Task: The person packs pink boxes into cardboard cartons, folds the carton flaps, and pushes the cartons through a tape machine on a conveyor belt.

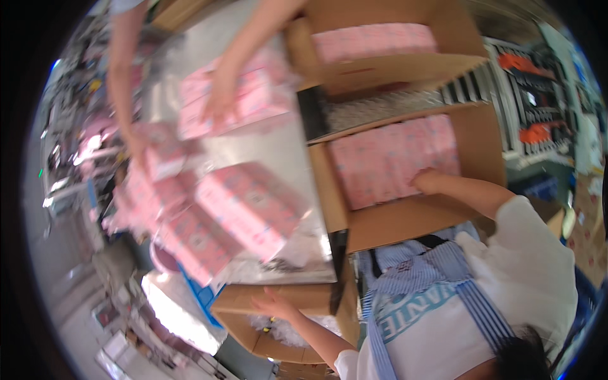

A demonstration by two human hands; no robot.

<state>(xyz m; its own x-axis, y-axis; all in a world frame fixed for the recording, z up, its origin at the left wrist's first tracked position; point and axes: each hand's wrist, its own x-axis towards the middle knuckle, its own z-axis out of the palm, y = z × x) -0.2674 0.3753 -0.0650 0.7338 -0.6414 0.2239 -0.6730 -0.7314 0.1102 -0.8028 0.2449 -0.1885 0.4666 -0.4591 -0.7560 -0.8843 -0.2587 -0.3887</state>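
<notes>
My right hand (427, 182) reaches into an open cardboard box (408, 218) and touches the row of pink patterned packages (394, 161) packed inside; its fingertips are hidden against them. Over the rim of a smaller carton (251, 337), my left hand (273, 304) is raised with fingers apart and nothing in it. Crumpled clear plastic (289, 332) lies in that carton. On the metal-topped table (237, 152) before me, a pink package (251, 204) lies at an angle beside another (197, 242). The packages on the table look blurred.
A co-worker's hand (221, 102) rests on pink packages (270, 90) at the table's far end; their other hand (137, 149) is at a pile on the left. Another open box (380, 71) holds more pink packages. A blue plastic crate (202, 297) stands beside the small carton.
</notes>
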